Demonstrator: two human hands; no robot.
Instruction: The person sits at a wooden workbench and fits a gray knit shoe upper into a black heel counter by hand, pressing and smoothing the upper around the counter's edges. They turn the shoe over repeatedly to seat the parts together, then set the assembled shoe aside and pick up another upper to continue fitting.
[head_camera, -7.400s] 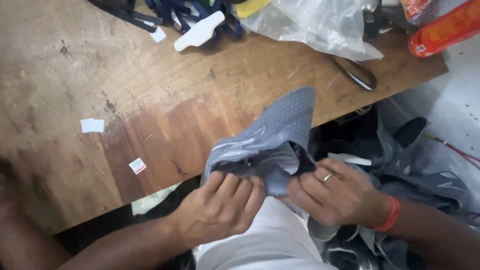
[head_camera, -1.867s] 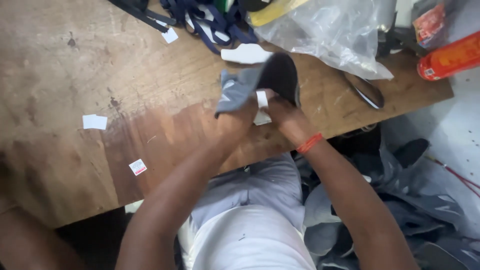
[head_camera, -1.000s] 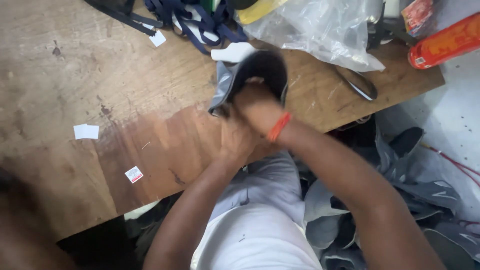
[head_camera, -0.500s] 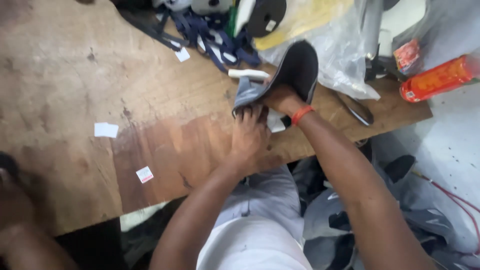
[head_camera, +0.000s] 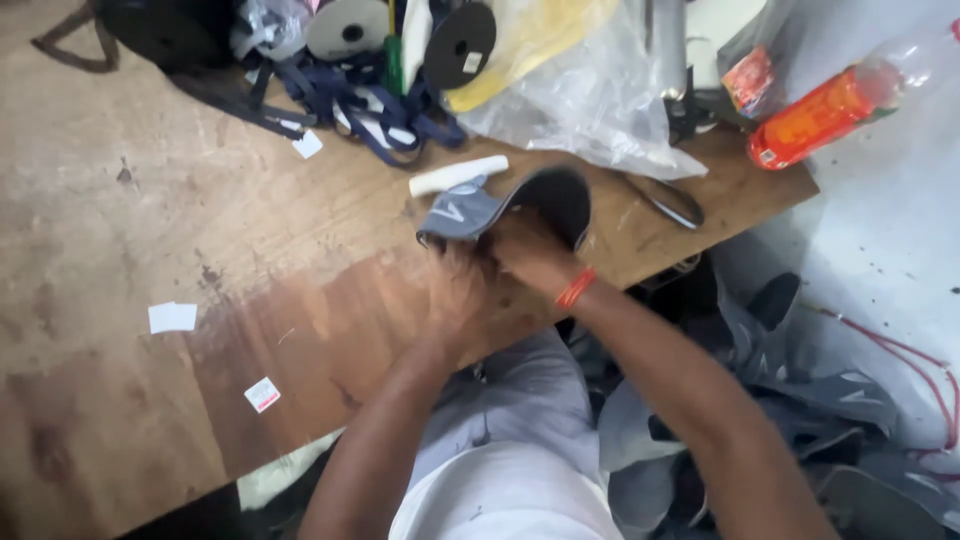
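A person seated at a worn wooden table works both hands on a grey shoe upper, which rests on the table toward its far right part. The left hand, on the near side of the upper, has its grip closed on the grey fabric edge. The right hand, with an orange band at the wrist, has its grip closed on the dark rounded end of the upper just beside the left hand. Motion blur hides the individual fingers. Well to the left of the upper lie two small paper tags on the bare wood. A white tube lies touching or just beyond the upper, and scissors lie to its right. Farther off, beyond the upper, sit blue straps, a crumpled clear plastic bag and an orange bottle at the table's far right corner.
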